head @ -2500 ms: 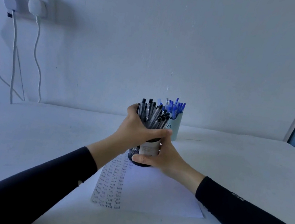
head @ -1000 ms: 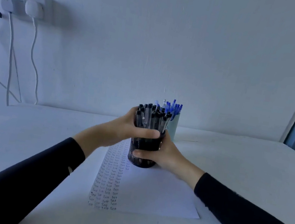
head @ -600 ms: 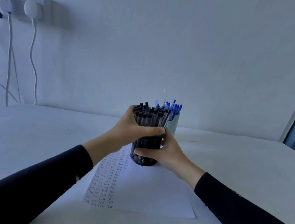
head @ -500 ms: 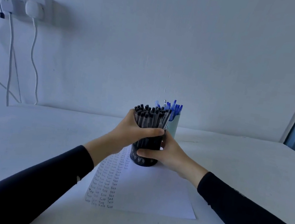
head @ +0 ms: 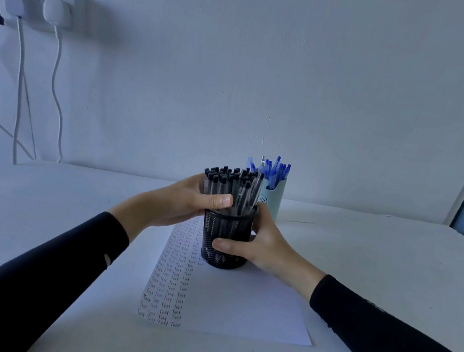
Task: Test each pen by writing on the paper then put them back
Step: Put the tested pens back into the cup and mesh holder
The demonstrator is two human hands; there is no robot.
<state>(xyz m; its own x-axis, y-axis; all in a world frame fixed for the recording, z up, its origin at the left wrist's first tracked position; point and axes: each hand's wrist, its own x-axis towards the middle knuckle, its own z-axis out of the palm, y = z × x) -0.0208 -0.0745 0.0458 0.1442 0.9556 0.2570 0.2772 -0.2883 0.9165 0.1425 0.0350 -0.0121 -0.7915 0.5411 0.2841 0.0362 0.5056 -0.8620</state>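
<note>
Head view: your left hand (head: pixel 180 204) curls round the bundle of clear, black-capped pens (head: pixel 229 184) standing in the black wire-mesh cylindrical cup (head: pixel 226 236). Your right hand (head: pixel 267 249) grips that cup's wall. The cup stands on the white paper sheet (head: pixel 233 305) lettered "Test". Just behind the cup is a pale green holder (head: pixel 273 196) of blue pens (head: pixel 275 169).

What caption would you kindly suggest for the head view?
Left hand grips black pens, right hand holds their mesh cup on the paper.
</note>
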